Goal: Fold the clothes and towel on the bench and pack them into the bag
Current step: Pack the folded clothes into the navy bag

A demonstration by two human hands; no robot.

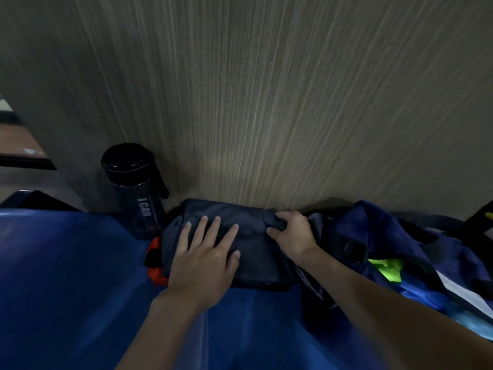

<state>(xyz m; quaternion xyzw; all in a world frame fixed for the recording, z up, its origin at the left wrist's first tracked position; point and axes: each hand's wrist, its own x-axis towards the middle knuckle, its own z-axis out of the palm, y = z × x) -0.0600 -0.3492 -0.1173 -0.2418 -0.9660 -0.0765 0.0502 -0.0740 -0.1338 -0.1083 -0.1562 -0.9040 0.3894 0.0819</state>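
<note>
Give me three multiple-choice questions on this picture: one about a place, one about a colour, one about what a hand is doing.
1. Where does the bottle stand?
A. Held in mid-air
B. Left of the garment, by the wall
C. On top of the garment

2. What colour is the cloth peeking from under the garment's left edge?
A. Orange
B. White
C. Pink

3. How is the left hand?
A. Curled in a fist
B. Holding the bottle
C. Flat on the garment, fingers spread

Answers:
1 B: the bottle stands upright at the wall, left of the garment.
2 A: an orange fold shows beneath the dark fabric.
3 C: its palm and straight fingers rest on the garment.
</note>
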